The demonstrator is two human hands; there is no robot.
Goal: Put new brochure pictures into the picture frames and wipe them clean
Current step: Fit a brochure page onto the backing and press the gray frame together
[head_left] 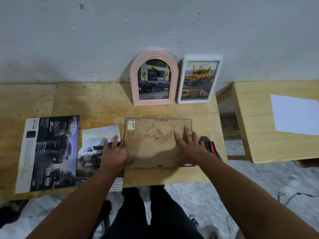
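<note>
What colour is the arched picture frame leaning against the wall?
Pale pink arched frame, clearest in the head view.

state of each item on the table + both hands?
flat frame: face down, stained backing board up
pink arched frame: upright against wall, orange smears on glass
white frame: upright against wall, orange smears
dark brochure: flat, open
truck picture: flat, loose
left hand: open, at frame's left edge
right hand: open, flat on backing
</note>
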